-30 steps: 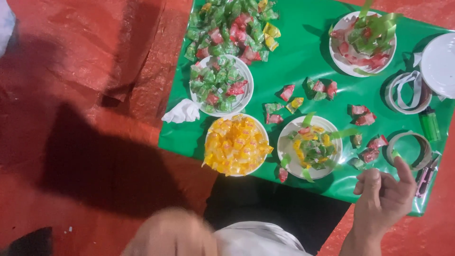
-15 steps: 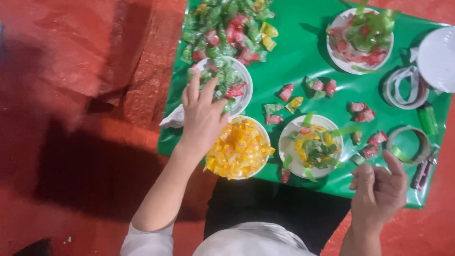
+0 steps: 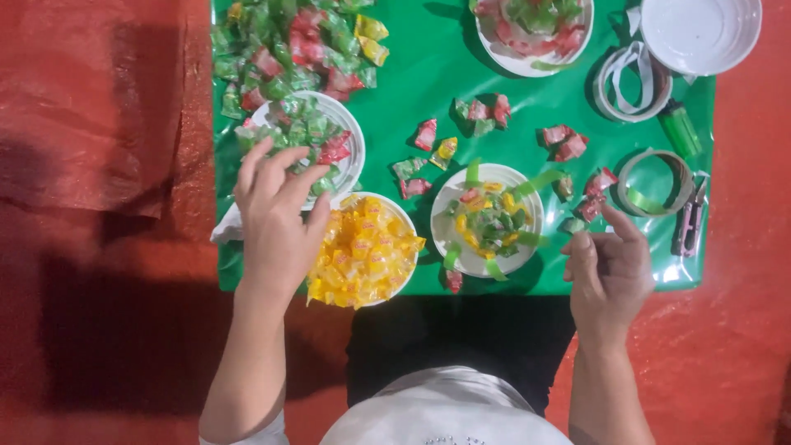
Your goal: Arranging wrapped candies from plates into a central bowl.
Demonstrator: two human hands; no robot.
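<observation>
Left hand (image 3: 276, 218): reaches far and left over the green sheet (image 3: 428, 91), palm down, forearm running from the near edge up to it.
Left fingers (image 3: 268, 169): loosely spread and curled, tips at the near rim of the mixed plate (image 3: 350, 136); whether they pinch a candy I cannot tell.
Mixed plate: white, round, heaped with green and red wrapped candies, far left on the sheet, just far of the yellow plate.
Yellow plate (image 3: 367, 251): piled with yellow candies, near edge of the sheet, touching the left hand's thumb side.
Right hand (image 3: 610, 272): near right, at the sheet's near edge, palm tilted left, wrist straight.
Right fingers (image 3: 589, 247): bent together, thumb and forefinger closing near a small green candy (image 3: 574, 225); contact is unclear.
Middle plate (image 3: 486, 218): between the 2 hands, holding mixed candies and green ribbon strips laid at several angles.
Loose candies (image 3: 568, 142): red and green, scattered far of the middle plate.
Tape rolls (image 3: 655, 181): 2 rings at the right, with small snips (image 3: 690, 222) lying lengthwise near-to-far beside them.
Far plates (image 3: 700, 33): 1 full, 1 bare, far right.
</observation>
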